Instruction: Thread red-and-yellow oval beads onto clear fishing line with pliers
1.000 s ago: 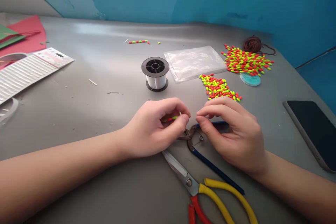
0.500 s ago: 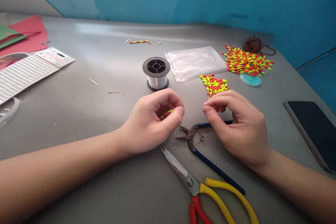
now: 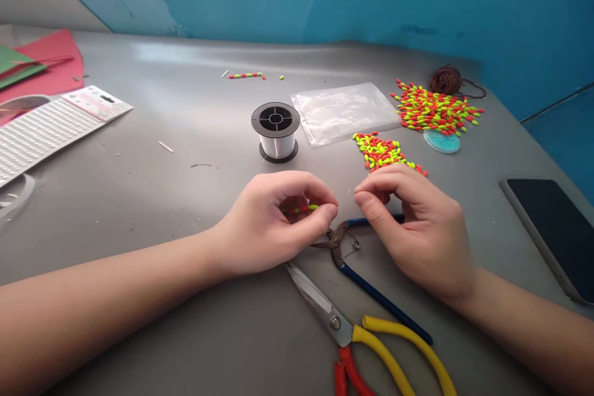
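Grey bench (image 3: 116, 210): nearside of the spool (image 3: 276, 119), my left grip (image 3: 271, 229), closed on a row of beads (image 3: 304, 208), best held level; rightward, my right grip (image 3: 422, 232), pinched, contents indiscernible.

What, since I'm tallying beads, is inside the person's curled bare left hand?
Inside the curled bare left hand, part of a row of small oval red and yellow-green beads shows. The hand covers any others, so their total cannot be seen.

L hand (image 3: 278, 223) & R hand (image 3: 422, 235) bare, ditto both forearms (image 3: 130, 291); fingers (image 3: 385, 180) slim w/ rounded tips.
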{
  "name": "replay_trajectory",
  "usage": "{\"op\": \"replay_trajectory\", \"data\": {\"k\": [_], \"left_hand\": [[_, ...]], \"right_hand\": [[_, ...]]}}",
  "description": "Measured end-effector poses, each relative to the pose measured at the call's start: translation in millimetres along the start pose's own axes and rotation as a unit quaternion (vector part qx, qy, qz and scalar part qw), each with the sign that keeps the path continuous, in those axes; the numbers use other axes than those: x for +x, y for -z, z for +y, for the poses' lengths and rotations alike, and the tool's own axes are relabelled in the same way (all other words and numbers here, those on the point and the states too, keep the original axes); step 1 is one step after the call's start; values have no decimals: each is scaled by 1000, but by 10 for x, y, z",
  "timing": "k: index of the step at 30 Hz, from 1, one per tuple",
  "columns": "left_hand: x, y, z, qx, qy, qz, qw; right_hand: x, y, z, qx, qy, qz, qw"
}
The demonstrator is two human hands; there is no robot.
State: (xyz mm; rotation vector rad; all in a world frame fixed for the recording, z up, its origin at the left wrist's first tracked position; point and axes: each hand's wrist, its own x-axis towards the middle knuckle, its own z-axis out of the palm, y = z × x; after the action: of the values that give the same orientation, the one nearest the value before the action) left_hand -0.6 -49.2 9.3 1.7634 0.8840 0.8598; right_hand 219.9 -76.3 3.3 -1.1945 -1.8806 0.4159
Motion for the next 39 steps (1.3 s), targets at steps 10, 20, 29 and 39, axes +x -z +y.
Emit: {"op": "replay_trajectory", "data": {"k": [10, 20, 29, 39], "left_hand": [[-2, 6, -18, 42, -32, -8, 999], [4, 24, -12, 51, -26, -30, 998], [5, 38, 28, 39, 3, -63, 997], [0, 62, 54, -52, 67, -79, 993]], "right_hand": [[-64, -15, -85, 57, 35, -58, 996], [-71, -14, -84, 65, 27, -81, 994], [-76, -13, -91, 64, 60, -81, 993], [-73, -19, -55, 85, 44, -87, 992]]}}
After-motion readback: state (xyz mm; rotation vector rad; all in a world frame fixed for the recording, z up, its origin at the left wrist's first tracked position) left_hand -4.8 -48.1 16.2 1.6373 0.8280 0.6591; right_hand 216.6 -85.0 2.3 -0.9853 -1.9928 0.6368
